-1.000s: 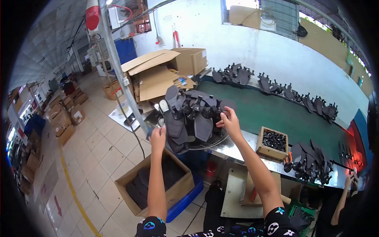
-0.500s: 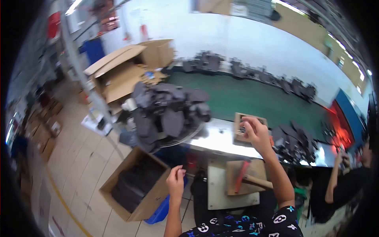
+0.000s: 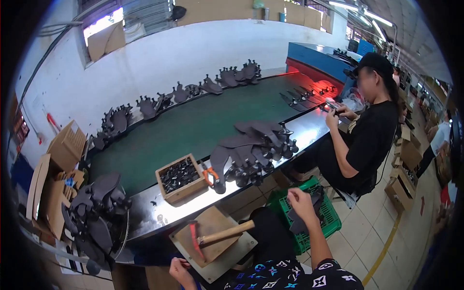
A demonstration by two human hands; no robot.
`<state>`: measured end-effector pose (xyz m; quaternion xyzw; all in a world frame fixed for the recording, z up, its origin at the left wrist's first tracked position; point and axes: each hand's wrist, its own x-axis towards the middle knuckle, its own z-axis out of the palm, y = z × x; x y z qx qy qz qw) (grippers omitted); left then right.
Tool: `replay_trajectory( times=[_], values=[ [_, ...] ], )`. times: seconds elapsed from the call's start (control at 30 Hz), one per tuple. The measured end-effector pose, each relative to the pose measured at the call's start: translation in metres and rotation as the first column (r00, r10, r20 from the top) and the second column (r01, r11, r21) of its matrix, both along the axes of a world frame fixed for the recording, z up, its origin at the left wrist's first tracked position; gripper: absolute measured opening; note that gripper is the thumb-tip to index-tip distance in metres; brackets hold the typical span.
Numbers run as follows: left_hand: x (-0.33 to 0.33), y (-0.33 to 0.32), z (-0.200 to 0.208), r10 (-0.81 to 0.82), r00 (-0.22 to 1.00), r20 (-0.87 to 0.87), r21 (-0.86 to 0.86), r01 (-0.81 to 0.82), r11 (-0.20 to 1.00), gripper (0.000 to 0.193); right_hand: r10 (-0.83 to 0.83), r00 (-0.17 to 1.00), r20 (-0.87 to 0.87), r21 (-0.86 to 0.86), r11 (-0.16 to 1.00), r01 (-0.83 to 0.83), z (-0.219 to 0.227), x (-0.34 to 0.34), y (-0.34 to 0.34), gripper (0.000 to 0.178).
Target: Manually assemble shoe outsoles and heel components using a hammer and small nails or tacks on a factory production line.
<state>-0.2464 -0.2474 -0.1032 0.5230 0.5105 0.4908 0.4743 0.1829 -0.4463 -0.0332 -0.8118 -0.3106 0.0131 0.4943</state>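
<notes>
My right hand (image 3: 302, 202) is over a green plastic crate (image 3: 332, 225), its fingers drawn together; anything small between them cannot be made out. Dark grey sandal soles (image 3: 317, 199) lie in the crate, close to this hand. Low at the front, my left hand (image 3: 181, 270) has curled fingers with nothing visible in them. It is beside a pale metal plate (image 3: 244, 250) carrying a brown board (image 3: 215, 222). On that board lies a hammer (image 3: 224, 235) with a red head and wooden handle, touched by neither hand.
A wooden box (image 3: 166, 195) of small black parts stands on the bench, with orange-handled pliers (image 3: 211, 176) beside it. Soles are heaped at bench right (image 3: 241, 150) and left (image 3: 99, 212). Beyond runs a green conveyor belt (image 3: 193, 130). A co-worker (image 3: 372, 140) sits at right.
My view has swung to the right. My right hand has gone from above the wooden box to the green crate; my left hand is now beside the metal plate.
</notes>
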Motion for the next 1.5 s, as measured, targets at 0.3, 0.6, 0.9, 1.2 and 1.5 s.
replay_trajectory(
  times=[0.3,0.6,0.9,1.2,1.5],
  values=[
    [0.056,-0.031,0.115,0.098,0.99,-0.103,0.05,-0.094,0.994,0.04,0.177,0.857,0.484,-0.438,0.897,0.062,0.028,0.182,0.113,0.039],
    [0.143,-0.047,0.184,0.372,0.817,-0.441,0.776,0.139,0.615,0.025,0.594,0.752,-0.286,0.725,0.647,-0.236,0.139,-0.022,0.127,0.015],
    [0.083,-0.052,0.211,0.071,0.971,-0.23,0.59,0.081,0.803,0.042,0.904,0.399,0.151,0.295,0.344,-0.891,0.112,-0.12,0.104,0.076],
    [0.099,-0.056,0.153,-0.15,0.945,0.29,-0.061,0.175,0.983,0.029,0.629,0.737,0.249,-0.266,0.776,-0.572,-0.006,-0.09,-0.001,0.041],
    [0.12,-0.022,0.101,-0.113,0.486,-0.867,0.082,0.363,0.928,0.102,0.279,0.557,-0.782,0.273,0.957,-0.097,-0.053,-0.13,-0.169,0.026]
  ],
)
